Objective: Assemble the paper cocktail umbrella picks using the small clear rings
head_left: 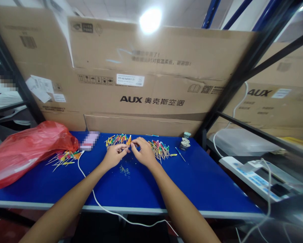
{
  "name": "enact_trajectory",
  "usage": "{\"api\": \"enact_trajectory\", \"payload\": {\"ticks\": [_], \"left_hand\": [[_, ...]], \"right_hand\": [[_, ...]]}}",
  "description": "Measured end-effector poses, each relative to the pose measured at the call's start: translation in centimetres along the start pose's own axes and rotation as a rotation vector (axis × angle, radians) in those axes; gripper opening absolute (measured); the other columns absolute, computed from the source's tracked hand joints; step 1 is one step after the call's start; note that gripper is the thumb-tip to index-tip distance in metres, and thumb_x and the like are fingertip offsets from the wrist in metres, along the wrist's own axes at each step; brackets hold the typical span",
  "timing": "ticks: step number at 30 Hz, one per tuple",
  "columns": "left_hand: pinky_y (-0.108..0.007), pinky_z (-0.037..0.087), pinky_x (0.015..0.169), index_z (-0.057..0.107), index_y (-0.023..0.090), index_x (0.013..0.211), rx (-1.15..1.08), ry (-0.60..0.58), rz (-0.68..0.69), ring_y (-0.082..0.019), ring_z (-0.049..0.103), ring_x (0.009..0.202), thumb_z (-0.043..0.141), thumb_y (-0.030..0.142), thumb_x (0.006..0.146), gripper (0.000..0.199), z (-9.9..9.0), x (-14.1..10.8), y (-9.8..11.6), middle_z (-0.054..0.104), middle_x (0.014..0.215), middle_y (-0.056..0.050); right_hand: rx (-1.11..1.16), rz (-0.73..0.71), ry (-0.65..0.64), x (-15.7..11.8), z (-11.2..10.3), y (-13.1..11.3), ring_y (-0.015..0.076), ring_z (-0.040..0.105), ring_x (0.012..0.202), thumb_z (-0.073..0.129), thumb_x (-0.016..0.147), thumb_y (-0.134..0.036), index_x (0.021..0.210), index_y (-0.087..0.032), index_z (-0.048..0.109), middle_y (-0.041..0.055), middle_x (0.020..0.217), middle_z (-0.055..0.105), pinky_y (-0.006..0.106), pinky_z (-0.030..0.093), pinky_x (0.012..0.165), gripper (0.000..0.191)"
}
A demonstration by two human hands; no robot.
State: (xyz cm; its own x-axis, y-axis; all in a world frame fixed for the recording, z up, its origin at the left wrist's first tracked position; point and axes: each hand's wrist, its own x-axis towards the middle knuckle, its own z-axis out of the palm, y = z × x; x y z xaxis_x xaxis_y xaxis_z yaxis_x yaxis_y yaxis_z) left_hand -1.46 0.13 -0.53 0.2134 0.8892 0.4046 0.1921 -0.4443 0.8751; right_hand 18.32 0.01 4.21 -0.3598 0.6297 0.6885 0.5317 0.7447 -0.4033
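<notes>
An orange folded paper cocktail umbrella point(129, 140) stands between my two hands, its pale tip up. My left hand point(116, 156) has its fingers curled in a pinch at the lower part of the umbrella. From the other side, my right hand point(143, 152) pinches at it with thumb and forefinger. The fingers hide the stick. Behind my left hand lies a row of colourful folded cocktail umbrellas point(116, 139). Beside my right hand is another pile of them point(160, 150). Small clear rings point(125, 171) lie scattered on the blue table point(131, 195) below my hands.
A red plastic bag point(32, 148) and more umbrellas point(65, 158) are at left, near a phone point(90, 140) with a white cable point(98, 201). Small stacked containers point(185, 143) and a single blue umbrella point(180, 154) are at right. Cardboard point(151, 84) walls the back. A person point(7, 98) is far left.
</notes>
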Motion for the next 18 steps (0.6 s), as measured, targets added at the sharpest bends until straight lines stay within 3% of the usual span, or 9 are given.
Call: {"api": "enact_trajectory", "payload": {"ticks": [7, 12, 18], "left_hand": [[-0.021, 0.040, 0.042, 0.076, 0.014, 0.101, 0.046, 0.073, -0.024, -0.010, 0.052, 0.045, 0.065, 0.042, 0.088, 0.033, -0.30, 0.25, -0.24, 0.077, 0.080, -0.007], [-0.021, 0.042, 0.042, 0.075, 0.014, 0.101, 0.017, 0.060, -0.025, -0.009, 0.053, 0.045, 0.064, 0.043, 0.089, 0.033, -0.13, 0.27, -0.27, 0.078, 0.091, -0.009], [-0.022, 0.042, 0.040, 0.073, 0.014, 0.109, -0.166, 0.080, -0.069, -0.008, 0.052, 0.041, 0.067, 0.048, 0.088, 0.041, 0.08, 0.42, 0.50, 0.078, 0.093, -0.010]], "right_hand": [[0.009, 0.032, 0.058, 0.11, -0.30, 0.37, 0.0213, 0.060, 0.078, 0.053, 0.097, -0.026, 0.088, -0.022, 0.065, 0.0061, 0.083, 0.066, 0.032, 0.047, 0.071, 0.016], [0.012, 0.035, 0.051, 0.06, -0.41, 0.24, 0.0212, 0.060, 0.079, 0.052, 0.097, -0.027, 0.087, -0.022, 0.065, 0.0063, 0.083, 0.065, 0.032, 0.046, 0.071, 0.018], [0.047, 0.084, 0.090, 0.10, 0.18, -0.09, 0.0213, 0.061, 0.082, 0.058, 0.095, -0.029, 0.095, -0.022, 0.070, 0.0069, 0.088, 0.067, 0.032, 0.047, 0.072, 0.014]]}}
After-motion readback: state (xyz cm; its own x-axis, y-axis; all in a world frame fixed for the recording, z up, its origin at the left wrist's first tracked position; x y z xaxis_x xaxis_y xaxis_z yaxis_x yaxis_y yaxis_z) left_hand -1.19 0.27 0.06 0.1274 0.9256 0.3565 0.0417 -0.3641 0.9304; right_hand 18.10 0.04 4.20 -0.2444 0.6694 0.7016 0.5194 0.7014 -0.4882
